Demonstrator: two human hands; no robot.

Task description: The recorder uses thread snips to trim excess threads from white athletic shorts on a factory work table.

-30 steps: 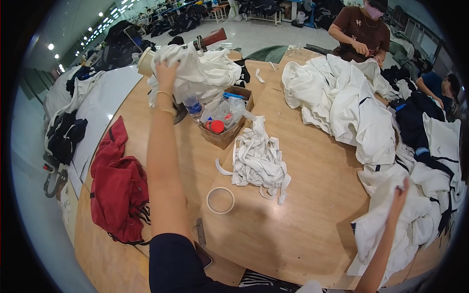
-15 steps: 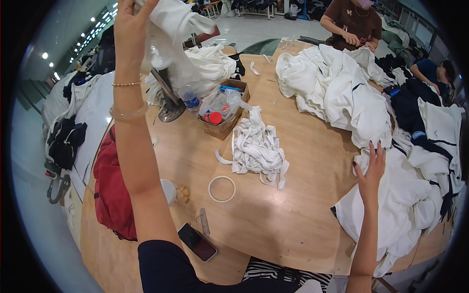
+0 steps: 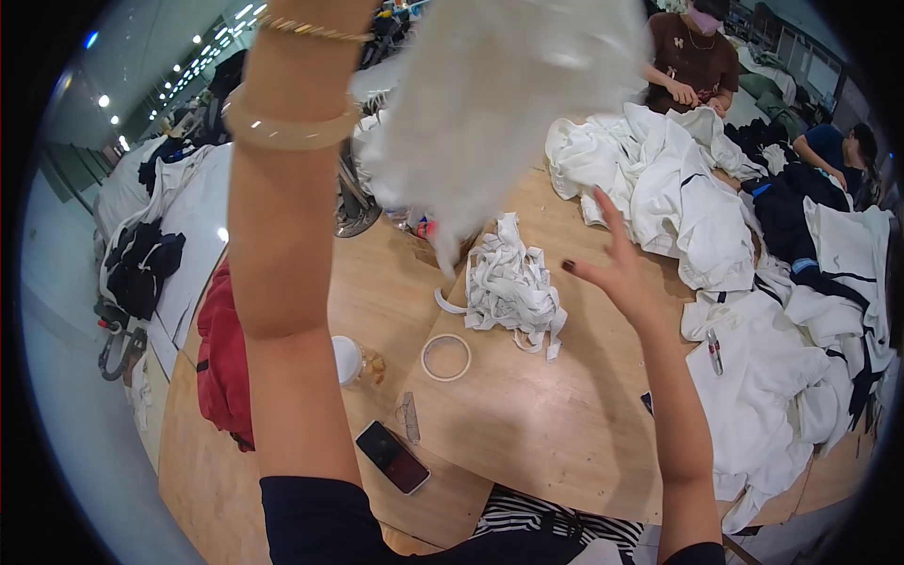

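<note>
My left forearm rises along the left side, and the hand itself lies beyond the top edge. Beside it hangs a white cloth piece (image 3: 508,113), blurred by motion; what grips it is hidden. My right hand (image 3: 617,273) is over the table with thumb and fingers apart and nothing in it. Left of it lies a heap of white fabric strips (image 3: 513,287). Beyond its fingertips spreads a large pile of white garments (image 3: 659,179). Farther right, a small slim tool with some red on it (image 3: 714,351) rests on another white garment (image 3: 753,405).
On the table are a tape roll (image 3: 445,358), a phone (image 3: 393,457), a jar with a white lid (image 3: 347,360) and a clear ruler-like strip (image 3: 408,417). Red fabric (image 3: 224,363) lies at left. A person in brown (image 3: 692,61) works across the table; another person (image 3: 833,155) is farther right.
The white cloth has swung from upper left to top centre, and my left hand has left the view. My right hand has lifted off the white garments and moved left and away.
</note>
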